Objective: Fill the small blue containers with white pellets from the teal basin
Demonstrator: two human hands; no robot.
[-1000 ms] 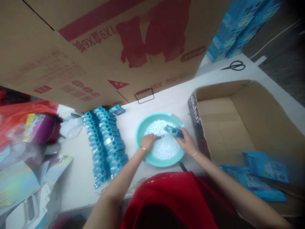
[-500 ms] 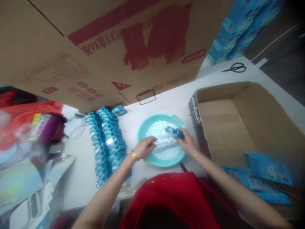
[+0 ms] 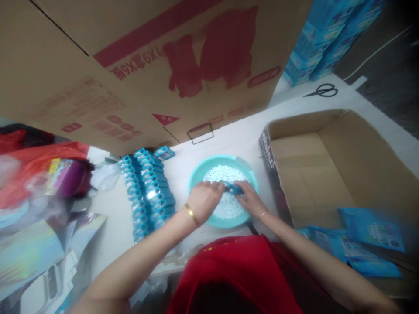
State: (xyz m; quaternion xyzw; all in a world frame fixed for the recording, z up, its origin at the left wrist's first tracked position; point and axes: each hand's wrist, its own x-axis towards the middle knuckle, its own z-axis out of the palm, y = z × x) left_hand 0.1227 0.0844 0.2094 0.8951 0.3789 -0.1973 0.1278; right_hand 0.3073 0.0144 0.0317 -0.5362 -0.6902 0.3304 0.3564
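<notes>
A small blue plastic dispenser box [image 3: 233,188] is gripped at both ends by the left hand [image 3: 204,200] and right hand [image 3: 250,199] above the teal round basin [image 3: 196,179] of white pellets [image 3: 225,207]. The box is judged light, rigid and smooth; its short ends are best pinched.

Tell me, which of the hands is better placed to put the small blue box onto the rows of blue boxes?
Probably the left hand. Both hands meet on the small blue box over the teal bowl, but the rows of blue boxes lie on its side; the right hand is farther away.

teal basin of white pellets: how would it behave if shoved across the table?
The teal basin looks wide and shallow, so it probably slides rather than tips. The loose white pellets would likely shift and might spill over the low rim.
</notes>
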